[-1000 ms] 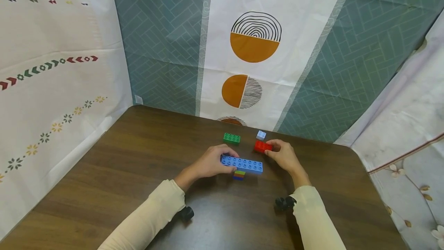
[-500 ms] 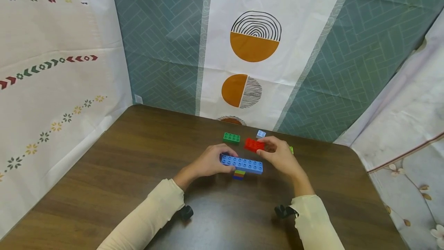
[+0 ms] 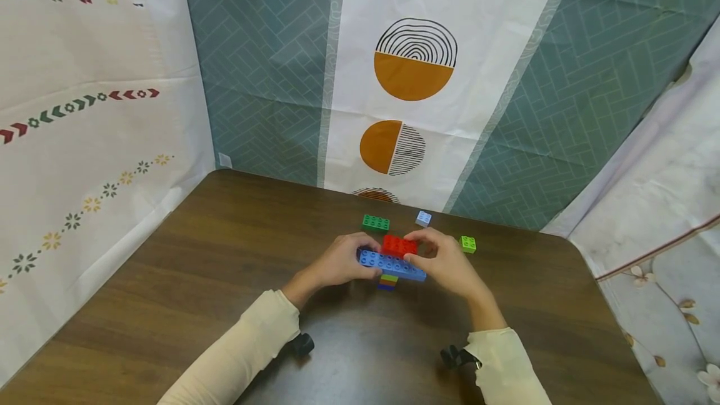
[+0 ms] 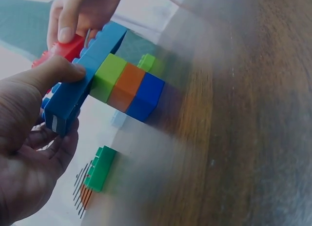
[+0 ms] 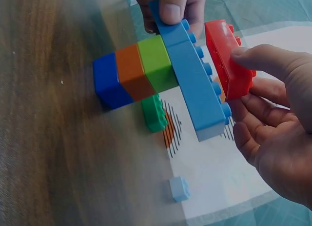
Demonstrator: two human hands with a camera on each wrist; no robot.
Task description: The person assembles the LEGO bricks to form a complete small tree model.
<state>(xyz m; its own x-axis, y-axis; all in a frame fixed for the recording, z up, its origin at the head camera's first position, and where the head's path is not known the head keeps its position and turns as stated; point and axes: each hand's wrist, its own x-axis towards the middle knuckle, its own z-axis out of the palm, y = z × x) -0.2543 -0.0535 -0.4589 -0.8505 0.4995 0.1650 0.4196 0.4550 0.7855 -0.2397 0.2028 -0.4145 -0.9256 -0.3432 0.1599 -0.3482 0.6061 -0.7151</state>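
Two light blue bricks (image 5: 195, 82) lie end to end as a bar across a stack of a lime brick (image 5: 157, 64), an orange brick (image 5: 135, 72) and a dark blue brick (image 5: 111, 81). My left hand (image 3: 347, 260) grips the bar's left end between thumb and fingers. In my right hand (image 3: 447, 262) a red brick (image 5: 229, 57) is pinched, studs facing up. It hovers just above the bar's studs, with a gap between them in the right wrist view.
Behind the hands on the brown table (image 3: 253, 224) lie a green brick (image 3: 375, 223) and a small pale blue brick (image 3: 424, 218). A small lime brick (image 3: 467, 244) sits to the right. Patterned cloth hangs behind the table.
My right hand has lifted the red brick from the table and carried it left, over the bar. The small lime brick on the right has come into view. My left hand stays put.
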